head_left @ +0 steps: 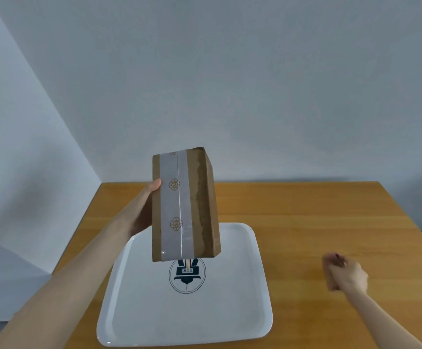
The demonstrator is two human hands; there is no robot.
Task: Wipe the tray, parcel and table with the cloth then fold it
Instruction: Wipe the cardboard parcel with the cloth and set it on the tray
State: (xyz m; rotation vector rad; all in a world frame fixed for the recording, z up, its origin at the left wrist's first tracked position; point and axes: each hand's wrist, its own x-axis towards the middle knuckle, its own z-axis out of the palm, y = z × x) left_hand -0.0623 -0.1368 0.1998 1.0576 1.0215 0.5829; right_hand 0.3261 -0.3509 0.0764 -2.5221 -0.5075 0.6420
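Your left grip (pixel 143 210) clasps the parcel (pixel 184 205) upright above the tray (pixel 242 311), toward its 12 o'clock edge. Hold it steady and turn each face to the cloth. Your right grip (pixel 345 273), at 3 o'clock on the table (pixel 305 210), is curled and blurred, so I cannot tell if it holds the cloth. The tape (pixel 177 197) bears gold rosettes. The lettering in the tray's emblem (pixel 187 275) is unreadable.

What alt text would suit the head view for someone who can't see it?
The left hand holds a taped brown parcel upright above a white tray on a wooden table. The right hand, blurred and curled, is over the table beside the tray.
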